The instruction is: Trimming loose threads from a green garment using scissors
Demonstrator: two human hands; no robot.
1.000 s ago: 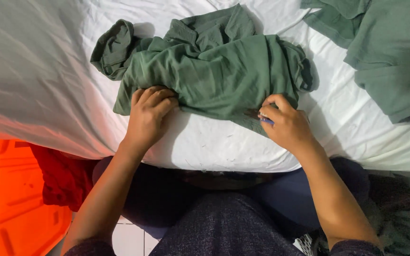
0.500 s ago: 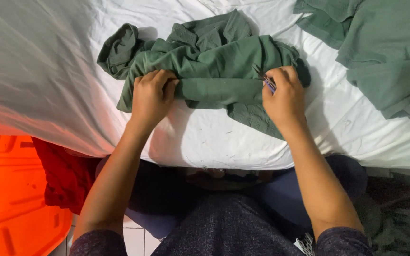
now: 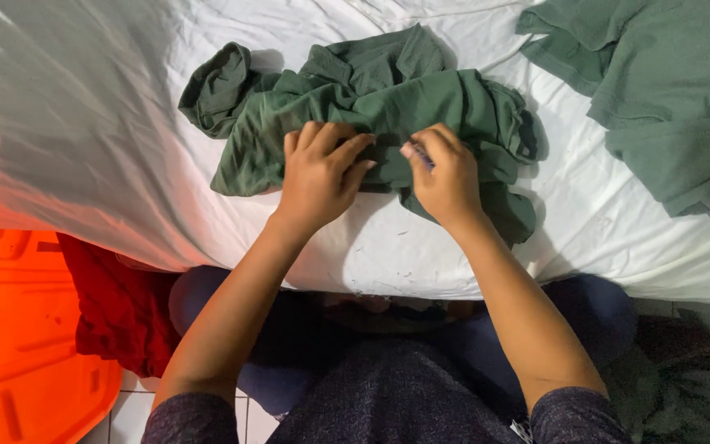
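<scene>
Both hands, the left hand (image 3: 320,173) and right hand (image 3: 445,177), clamped the crumpled green shirt (image 3: 388,99) together near the bed's (image 3: 84,148) front edge, bunching its fabric.

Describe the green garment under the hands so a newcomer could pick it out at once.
On the white sheet, look to the middle, where the left hand and right hand press down. The crumpled green garment lies beneath them. Unlike the flatter green clothes at right, it is bunched and handled.
</scene>
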